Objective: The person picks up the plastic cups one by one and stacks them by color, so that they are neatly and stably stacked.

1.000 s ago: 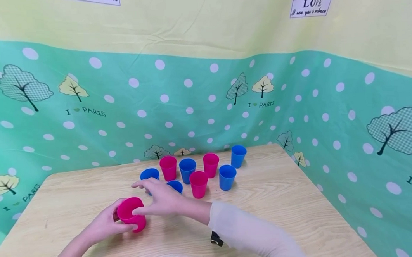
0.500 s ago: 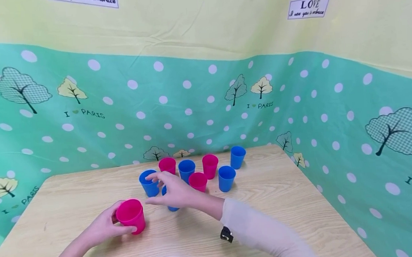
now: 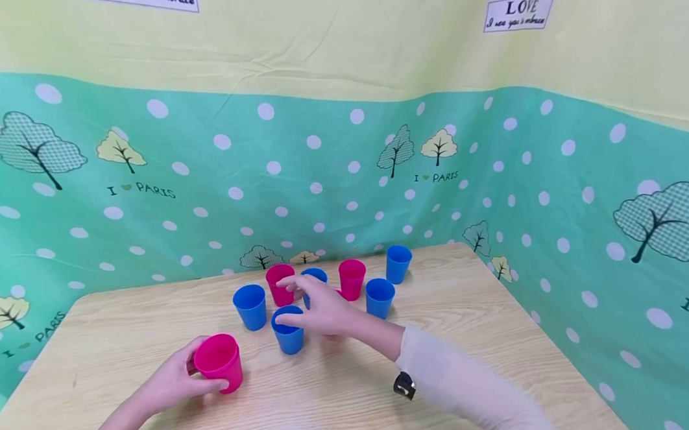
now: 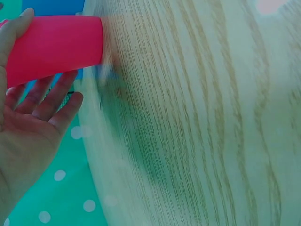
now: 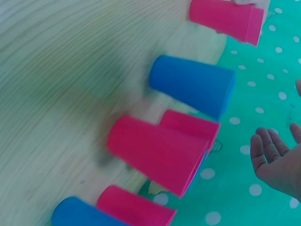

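My left hand (image 3: 172, 383) grips a pink cup (image 3: 227, 374) from its left side, thumb in front. A second rim line on this pink cup (image 5: 225, 21) in the right wrist view suggests another cup nested inside. My right hand (image 3: 326, 310) hovers with fingers spread and holds nothing. Beneath it in the head view are a blue cup (image 3: 289, 340) and a pink cup that it mostly hides. In the right wrist view that pink cup (image 5: 155, 153) stands upright on the table, apart from the fingers (image 5: 270, 146).
Around my right hand stand a blue cup (image 3: 250, 307) on the left, a pink cup (image 3: 278, 290) behind, and another pink cup (image 3: 352, 279) to the right. Farther right are two blue cups (image 3: 379, 297). A patterned cloth (image 3: 318, 151) rises behind the wooden table (image 3: 457, 352).
My right hand has left the pink cup in my left hand and moved right, over the group of cups. The left hand has stayed in place, holding its cup.
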{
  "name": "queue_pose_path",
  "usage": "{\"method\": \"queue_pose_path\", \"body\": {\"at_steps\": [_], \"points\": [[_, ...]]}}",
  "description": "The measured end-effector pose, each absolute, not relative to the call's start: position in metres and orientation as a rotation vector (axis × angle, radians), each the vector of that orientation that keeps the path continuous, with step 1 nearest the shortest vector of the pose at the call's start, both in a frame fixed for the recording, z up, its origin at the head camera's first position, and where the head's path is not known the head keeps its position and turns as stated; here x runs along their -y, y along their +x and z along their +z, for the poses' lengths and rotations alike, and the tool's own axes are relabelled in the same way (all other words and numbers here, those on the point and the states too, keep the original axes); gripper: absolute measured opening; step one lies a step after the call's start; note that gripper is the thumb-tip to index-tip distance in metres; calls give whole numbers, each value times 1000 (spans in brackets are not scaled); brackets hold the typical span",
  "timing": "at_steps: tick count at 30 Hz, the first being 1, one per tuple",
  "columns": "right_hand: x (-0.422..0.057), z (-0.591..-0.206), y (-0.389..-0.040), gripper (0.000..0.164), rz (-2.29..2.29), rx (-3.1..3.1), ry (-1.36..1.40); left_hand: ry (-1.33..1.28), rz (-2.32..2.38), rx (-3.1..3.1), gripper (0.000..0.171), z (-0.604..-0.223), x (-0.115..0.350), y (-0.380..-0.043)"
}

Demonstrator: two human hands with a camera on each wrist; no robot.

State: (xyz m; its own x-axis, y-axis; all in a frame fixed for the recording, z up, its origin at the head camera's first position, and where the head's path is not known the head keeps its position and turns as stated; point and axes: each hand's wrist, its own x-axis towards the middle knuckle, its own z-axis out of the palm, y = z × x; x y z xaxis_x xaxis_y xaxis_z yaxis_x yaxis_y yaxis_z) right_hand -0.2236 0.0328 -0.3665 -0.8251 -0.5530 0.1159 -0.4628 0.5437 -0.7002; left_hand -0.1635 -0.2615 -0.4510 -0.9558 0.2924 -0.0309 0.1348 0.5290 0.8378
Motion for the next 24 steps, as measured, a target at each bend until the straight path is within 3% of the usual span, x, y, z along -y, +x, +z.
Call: {"method": "queue_pose_path", "body": {"at_steps": [24], "points": [[-94,-386,-240,67,-1202,-2740,-630,362,1380,-2603,72,-451,262,-164]]}}
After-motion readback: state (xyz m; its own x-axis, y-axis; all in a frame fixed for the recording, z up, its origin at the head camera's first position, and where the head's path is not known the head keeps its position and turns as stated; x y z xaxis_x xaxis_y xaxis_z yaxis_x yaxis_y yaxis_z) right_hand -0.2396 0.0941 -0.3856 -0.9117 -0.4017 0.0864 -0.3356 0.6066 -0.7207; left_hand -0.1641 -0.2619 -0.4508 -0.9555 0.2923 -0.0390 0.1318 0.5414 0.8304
